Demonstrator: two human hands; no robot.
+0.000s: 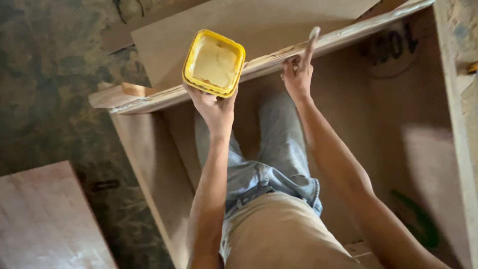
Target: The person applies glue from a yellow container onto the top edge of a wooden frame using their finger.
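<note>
My left hand (pixel 215 105) holds a yellow square tub (pixel 214 62) from below; the tub is open and holds pale cream paste. My right hand (pixel 297 74) is mostly curled, with the index finger stretched out and its paste-coated tip pressed on the top edge of a wooden panel (pixel 149 99). That edge runs diagonally from lower left to upper right and carries a pale smear along it. I stand inside an open wooden box frame, with my legs in jeans below the hands.
A flat plywood sheet (pixel 259 20) lies beyond the panel edge. Another wooden board (pixel 45 219) sits at the lower left on a dark mottled floor (pixel 45 89). The frame's right wall (pixel 455 99) rises at the right, with a green object (pixel 420 219) low inside.
</note>
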